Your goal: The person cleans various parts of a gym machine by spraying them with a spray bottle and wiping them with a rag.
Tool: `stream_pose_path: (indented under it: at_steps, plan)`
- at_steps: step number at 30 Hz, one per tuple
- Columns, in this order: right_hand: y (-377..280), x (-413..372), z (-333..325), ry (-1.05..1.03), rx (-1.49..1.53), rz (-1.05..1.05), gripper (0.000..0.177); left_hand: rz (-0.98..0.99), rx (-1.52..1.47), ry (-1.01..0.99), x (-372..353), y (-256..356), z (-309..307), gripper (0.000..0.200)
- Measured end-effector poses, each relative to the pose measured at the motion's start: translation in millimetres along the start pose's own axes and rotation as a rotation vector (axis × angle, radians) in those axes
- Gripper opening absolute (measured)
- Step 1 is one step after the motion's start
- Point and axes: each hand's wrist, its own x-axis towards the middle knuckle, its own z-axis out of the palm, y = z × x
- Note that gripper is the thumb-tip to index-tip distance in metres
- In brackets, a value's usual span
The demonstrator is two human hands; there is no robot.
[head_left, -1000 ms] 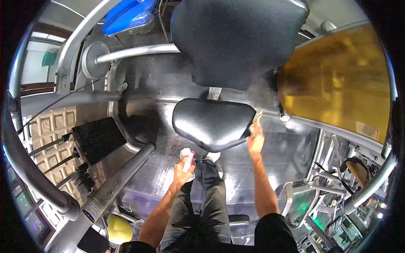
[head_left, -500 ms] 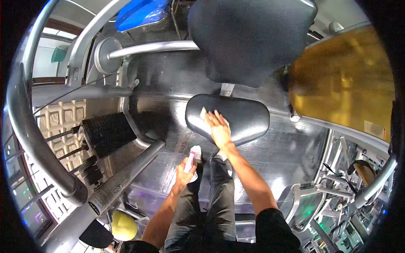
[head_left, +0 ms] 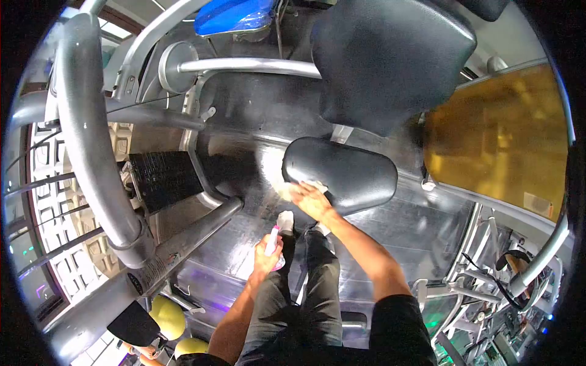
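My right hand is at the near left edge of a black padded seat, its fingers partly blurred and pressed around a pale cloth. Lower and to the left, my left hand is wrapped round a white spray bottle with a pink top, held above the floor beside my leg. A larger black backrest stands beyond the seat.
Thick grey metal tubes of a gym machine curve along the left. An amber panel is at the right. A blue seat stands at the top, yellow balls lie lower left, and more machine frames fill the lower right.
My right hand has slid from the top of the seat toward its near left edge with the cloth. The view has shifted a little. My left hand still holds the bottle.
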Motion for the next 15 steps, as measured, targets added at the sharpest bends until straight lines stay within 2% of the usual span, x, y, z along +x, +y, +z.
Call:
stream_pose_path:
  at_steps: [1, 3, 5, 7, 9, 10, 13, 14, 15]
  plan:
    - [-3.3, -26.7, 6.1, -0.042, -0.168, -0.075, 0.034, -0.002, -0.053, -0.006, -1.0, -2.5, 0.2, 0.012]
    - [5.7, -76.4, 21.8, 0.035, -0.275, -0.227, 0.035, 0.005, -0.012, 0.001, -2.9, 1.2, -0.8, 0.012]
    - [23.7, -126.8, 29.5, 0.146, -0.095, -0.076, 0.037, 0.005, 0.069, -0.025, -3.4, 1.6, -2.2, 0.013]
    - [46.5, -170.9, 9.0, 0.231, 0.165, 0.138, 0.041, 0.033, 0.068, -0.024, -2.6, -5.7, -1.3, 0.014]
    - [85.1, -198.2, 17.2, 0.140, 0.215, 0.571, 0.041, 0.061, 0.062, -0.018, -1.1, -3.7, 2.5, 0.015]
    - [96.0, -202.7, 15.2, 0.136, 0.217, 0.569, 0.041, 0.046, 0.055, -0.030, -1.8, 5.1, 1.6, 0.014]
    - [119.2, -220.2, 14.9, 0.822, 0.457, 1.245, 0.048, 0.030, -0.016, -0.048, -5.5, -10.2, 6.0, 0.013]
    - [125.9, -218.8, 35.9, 0.947, 0.426, 1.342, 0.051, -0.005, -0.065, -0.052, -5.7, -13.2, 7.4, 0.013]
    - [127.4, -223.3, 84.6, 0.946, 0.429, 1.349, 0.051, -0.039, -0.113, -0.056, -6.6, -13.4, 6.5, 0.013]
